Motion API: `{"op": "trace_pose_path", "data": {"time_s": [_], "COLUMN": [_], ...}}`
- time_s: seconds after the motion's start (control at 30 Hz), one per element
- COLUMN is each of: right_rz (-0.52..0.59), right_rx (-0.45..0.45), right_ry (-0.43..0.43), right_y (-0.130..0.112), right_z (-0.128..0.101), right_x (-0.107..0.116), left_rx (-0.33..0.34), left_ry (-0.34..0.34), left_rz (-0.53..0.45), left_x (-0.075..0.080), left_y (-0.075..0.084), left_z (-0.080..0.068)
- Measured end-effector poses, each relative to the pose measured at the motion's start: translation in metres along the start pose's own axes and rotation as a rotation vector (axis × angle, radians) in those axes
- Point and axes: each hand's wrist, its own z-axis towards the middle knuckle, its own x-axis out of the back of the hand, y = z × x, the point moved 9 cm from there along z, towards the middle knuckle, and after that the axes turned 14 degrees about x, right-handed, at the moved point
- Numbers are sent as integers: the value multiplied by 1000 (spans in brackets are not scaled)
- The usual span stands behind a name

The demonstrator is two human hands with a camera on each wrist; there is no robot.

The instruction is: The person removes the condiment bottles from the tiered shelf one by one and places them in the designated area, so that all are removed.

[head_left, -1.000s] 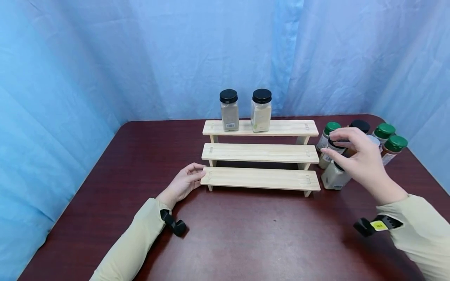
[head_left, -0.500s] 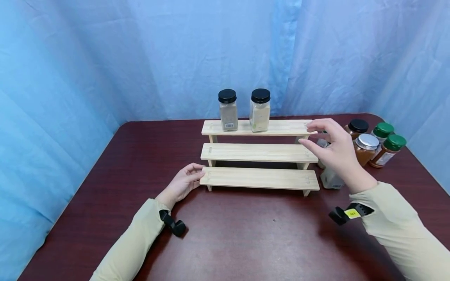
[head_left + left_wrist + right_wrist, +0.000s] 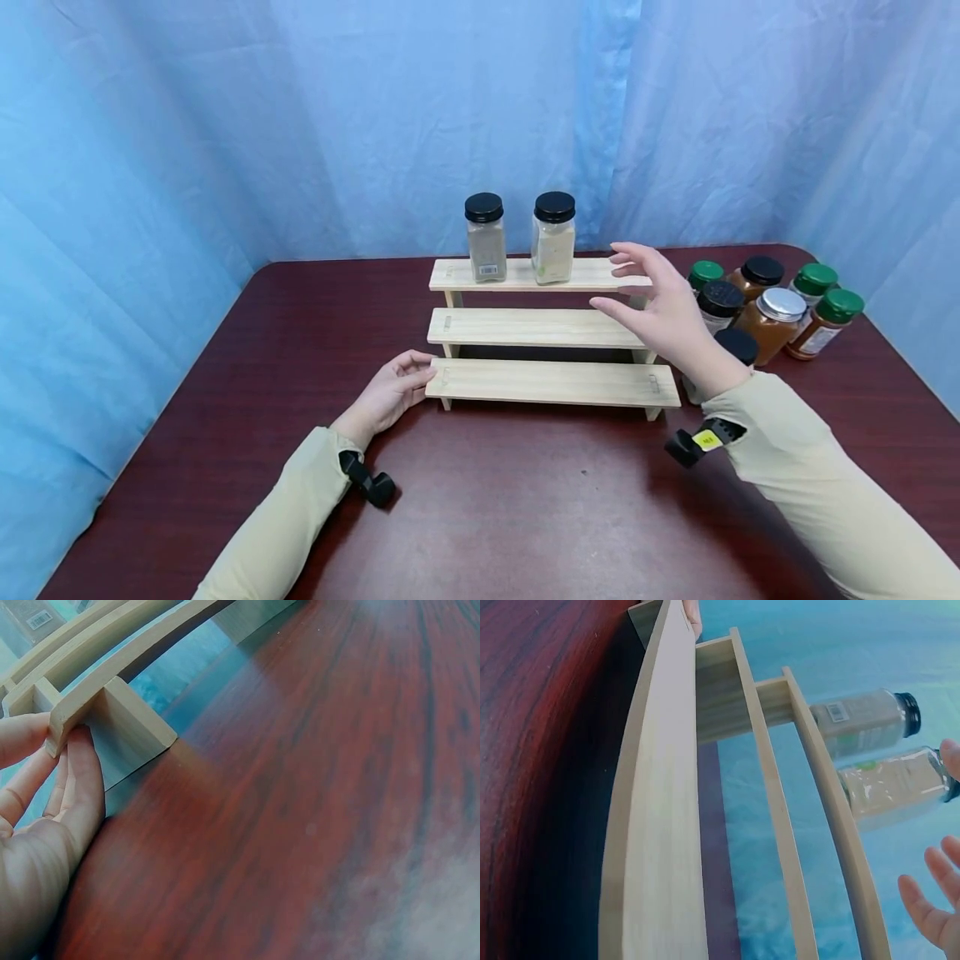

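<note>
The left hand (image 3: 390, 392) rests on the desk (image 3: 300, 333) with its fingers (image 3: 75, 780) curled against the left end of the lowest step of a three-tier wooden spice rack (image 3: 551, 329), pinching that board's end. The right hand (image 3: 663, 312) hangs in the air over the right end of the rack's upper steps, fingers spread and straight, holding nothing.

Two square glass spice jars with black lids (image 3: 521, 237) stand side by side on the top step, left of its middle. A cluster of round spice bottles (image 3: 765, 308) with green, black and silver lids stands on the desk just right of the rack, close behind the right hand.

The rack looks light and stiff, so it would likely slide on the smooth desk unless steadied at an end. The jars are glass, probably slippery and breakable, and best taken round the flat sides below the lid.

Only the head view shows the bottle cluster and both hands together. The left wrist view shows the fingertips tucked under the board's end beside its leg. The right wrist view looks along the rack from its right end, showing the gaps between steps.
</note>
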Motion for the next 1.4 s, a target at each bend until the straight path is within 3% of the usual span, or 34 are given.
{"op": "trace_pose_path", "data": {"time_s": [0.47,1.0,1.4], "right_rz": [61,24,11], "right_rx": [-114,-142,-136], "right_ry": [-83,-103,-135], "right_y": [10,12,12], "right_z": [25,51,56], "right_x": [-21,-34,-42], "left_rx": [-3,-5,-12], "left_ry": [-2,-9,-4], "left_rz": [-14,-11,-6], "left_x": [-1,-1,0], "left_y": [0,0,0], "left_z": [-2,-2,-1]}}
